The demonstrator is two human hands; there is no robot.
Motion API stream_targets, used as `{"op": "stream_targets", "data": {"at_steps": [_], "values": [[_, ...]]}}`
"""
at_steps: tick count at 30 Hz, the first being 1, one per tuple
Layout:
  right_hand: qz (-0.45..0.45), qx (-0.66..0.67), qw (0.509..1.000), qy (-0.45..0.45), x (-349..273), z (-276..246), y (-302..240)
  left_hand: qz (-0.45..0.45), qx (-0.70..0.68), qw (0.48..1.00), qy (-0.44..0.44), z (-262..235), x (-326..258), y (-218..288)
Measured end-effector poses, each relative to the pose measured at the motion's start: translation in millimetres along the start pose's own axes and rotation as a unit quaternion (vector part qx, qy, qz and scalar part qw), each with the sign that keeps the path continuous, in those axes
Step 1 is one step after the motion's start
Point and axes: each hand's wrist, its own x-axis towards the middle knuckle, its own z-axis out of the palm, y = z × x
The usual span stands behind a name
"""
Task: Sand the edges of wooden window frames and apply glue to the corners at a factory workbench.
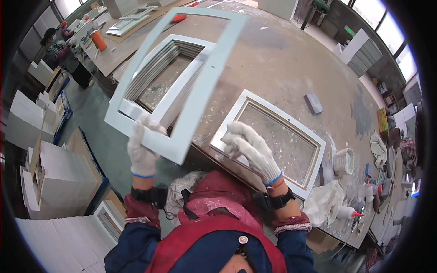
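My left hand point(142, 148), in a white glove, grips the near edge of a pale blue-white rectangular frame point(210, 68) and holds it lifted and tilted above the workbench. Under it lies a stack of similar white frames point(200, 48). My right hand point(248, 145), also gloved, rests on the near left corner of another white frame point(318, 145) that lies flat on the bench with a wood-coloured inner edge. Both hands are close to the bench's near edge.
The dusty brown workbench point(282, 59) carries a small grey block point(313, 103), a roll of tape point(344, 160), rags and a glue bottle point(348, 212) at right. White boxes and panels point(63, 177) stand on the floor at left. A person point(61, 50) works far left.
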Motion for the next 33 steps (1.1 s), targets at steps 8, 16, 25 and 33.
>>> {"op": "stream_targets", "data": {"at_steps": [8, 16, 25, 33], "values": [[0.158, 0.041, 0.984, 0.074, -64.8, -38.0, 28.1, 0.072, 0.070, 0.988, 0.120, -86.9, 62.8, 61.3], [0.167, 0.070, 0.971, 0.154, -96.7, -60.5, 51.8, 0.038, 0.161, 0.975, 0.146, -106.5, 73.4, 77.8], [0.169, 0.093, 0.964, 0.185, -101.9, -65.9, 61.0, -0.062, 0.355, 0.891, 0.277, -51.9, 79.2, 73.5], [-0.032, -0.019, 0.891, 0.453, -194.4, -118.4, 99.1, -0.183, 0.715, 0.636, 0.226, -24.1, 37.3, 112.5]]}}
